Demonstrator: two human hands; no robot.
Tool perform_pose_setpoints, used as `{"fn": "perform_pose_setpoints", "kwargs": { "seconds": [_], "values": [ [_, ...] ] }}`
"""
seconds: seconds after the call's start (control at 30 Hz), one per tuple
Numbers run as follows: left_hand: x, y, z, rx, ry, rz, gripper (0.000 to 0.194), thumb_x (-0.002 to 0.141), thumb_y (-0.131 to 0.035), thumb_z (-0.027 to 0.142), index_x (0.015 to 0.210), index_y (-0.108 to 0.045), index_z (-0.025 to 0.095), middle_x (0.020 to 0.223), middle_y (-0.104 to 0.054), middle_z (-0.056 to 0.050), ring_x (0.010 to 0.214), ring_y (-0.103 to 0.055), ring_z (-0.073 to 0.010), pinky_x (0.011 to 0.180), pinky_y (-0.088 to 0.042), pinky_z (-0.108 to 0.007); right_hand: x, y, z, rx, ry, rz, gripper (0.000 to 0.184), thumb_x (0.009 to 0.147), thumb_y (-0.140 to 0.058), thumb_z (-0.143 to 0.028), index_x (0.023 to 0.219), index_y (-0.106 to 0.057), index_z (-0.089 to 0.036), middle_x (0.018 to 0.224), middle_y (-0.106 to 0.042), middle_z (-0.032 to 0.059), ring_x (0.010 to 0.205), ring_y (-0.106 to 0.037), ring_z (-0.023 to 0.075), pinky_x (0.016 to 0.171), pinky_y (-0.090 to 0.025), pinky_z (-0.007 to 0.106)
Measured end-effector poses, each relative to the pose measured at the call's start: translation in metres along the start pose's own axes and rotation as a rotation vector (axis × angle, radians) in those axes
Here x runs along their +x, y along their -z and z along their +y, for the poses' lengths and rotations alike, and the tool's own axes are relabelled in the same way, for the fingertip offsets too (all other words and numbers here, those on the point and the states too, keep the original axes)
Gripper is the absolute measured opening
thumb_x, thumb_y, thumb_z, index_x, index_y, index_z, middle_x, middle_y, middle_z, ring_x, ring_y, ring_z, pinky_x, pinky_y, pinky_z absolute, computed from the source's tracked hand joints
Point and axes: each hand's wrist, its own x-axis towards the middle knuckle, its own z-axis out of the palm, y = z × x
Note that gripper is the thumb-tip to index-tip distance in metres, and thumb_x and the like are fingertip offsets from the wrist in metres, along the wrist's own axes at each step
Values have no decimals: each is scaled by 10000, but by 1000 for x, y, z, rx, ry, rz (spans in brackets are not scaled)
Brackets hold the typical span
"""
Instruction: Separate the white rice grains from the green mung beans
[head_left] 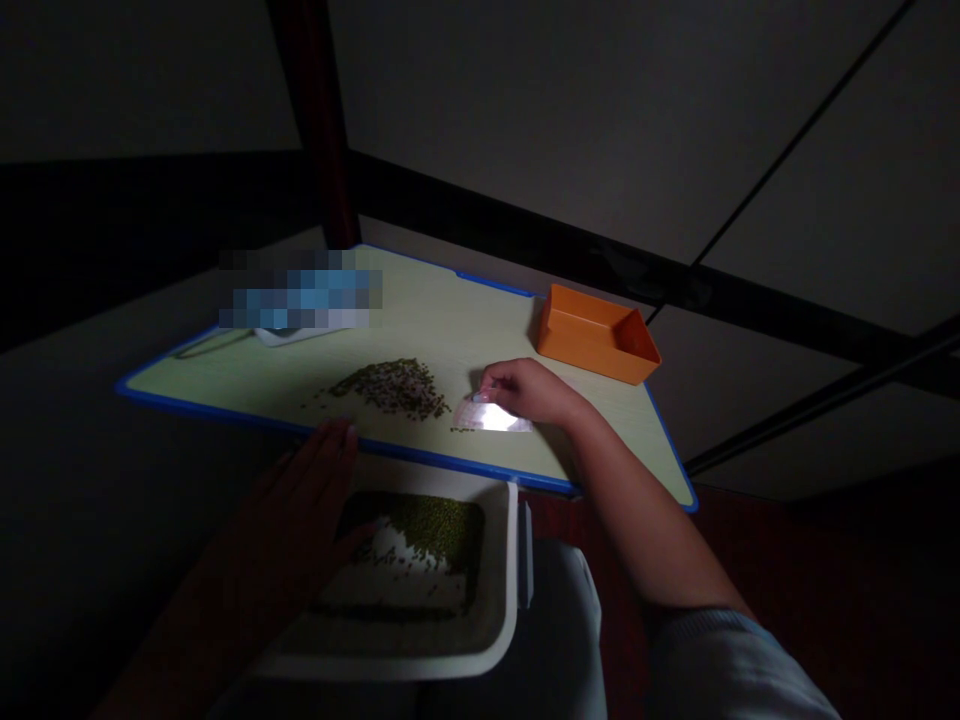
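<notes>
My right hand (525, 390) is closed in a pinch on the upper edge of a clear, half-round protractor (495, 415). Its straight edge faces me on the pale board (450, 320), and bright light glares off it. A few small beans lie along that edge. Left of it spreads a heap of small dark beans (401, 388), with stray ones around. My left hand (315, 480), in shadow, has its fingers stretched out over the left side of a white tub (502, 620). Inside the tub, green beans (442, 525) gather mostly toward the far right.
An orange open box (592, 340) stands at the board's back right. A blurred-out blue item on a white base (285, 335) sits at the back left. Blue edging rims the board, and the tub stands below its near edge. A wall rises behind.
</notes>
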Motion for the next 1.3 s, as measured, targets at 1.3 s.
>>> {"fn": "perform_pose_setpoints", "kwargs": {
  "seconds": [1.3],
  "values": [
    [1, 1, 0, 0, 24, -37, 865, 849, -373, 589, 1493, -27, 128, 1576, -238, -192, 1449, -264, -320, 1117, -338, -499, -7, -7, -16, 231, -2, -295, 179, 827, -614, -265, 700, -532, -171, 606, -522, -63, 579, -443, 69, 571, -333, 234]
  ]
}}
